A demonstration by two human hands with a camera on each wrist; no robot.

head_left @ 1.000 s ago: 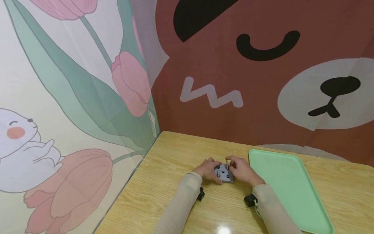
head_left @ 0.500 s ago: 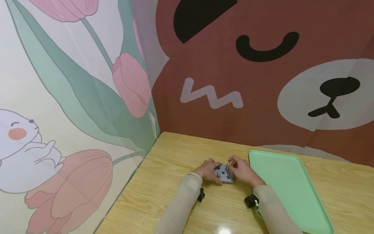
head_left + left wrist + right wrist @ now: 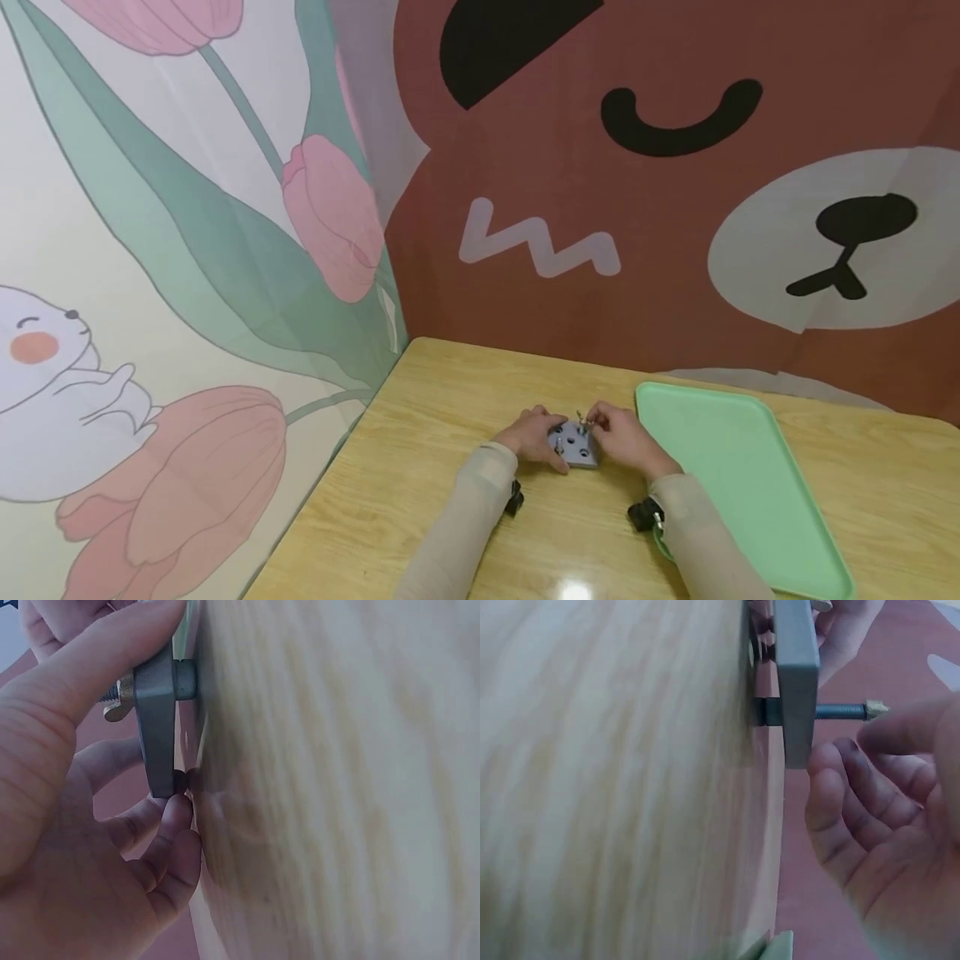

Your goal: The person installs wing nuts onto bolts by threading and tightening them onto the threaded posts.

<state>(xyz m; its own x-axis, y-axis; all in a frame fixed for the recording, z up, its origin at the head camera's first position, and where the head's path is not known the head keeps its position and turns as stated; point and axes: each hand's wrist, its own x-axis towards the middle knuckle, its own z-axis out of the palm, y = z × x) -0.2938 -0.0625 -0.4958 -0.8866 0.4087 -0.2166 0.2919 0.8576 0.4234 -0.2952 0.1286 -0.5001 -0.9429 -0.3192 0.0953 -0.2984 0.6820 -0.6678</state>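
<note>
A grey metal plate (image 3: 577, 454) with several holes stands just over the table, bolt heads (image 3: 768, 712) beneath it. My left hand (image 3: 534, 437) grips its left side, thumb in front and fingers behind. A bolt (image 3: 840, 712) rises through the plate's far right part, with a brass wing nut (image 3: 875, 709) near its top end. My right hand (image 3: 621, 435) has thumb and forefinger at this wing nut, other fingers curled beside the plate's edge. Another wing nut (image 3: 120, 705) sits low on a second bolt, close to the plate on the left hand's side.
A light green tray (image 3: 742, 492) lies on the wooden table (image 3: 420, 467) to the right of my right hand. Printed cloth hangings (image 3: 525, 317) rise behind the table and along its left side. Black wrist cameras (image 3: 643, 514) are strapped to both wrists.
My right fingers shift slightly around the top of the far bolt, and the wing nut shows more clearly now than half a second ago. My left hand and the plate stay in place.
</note>
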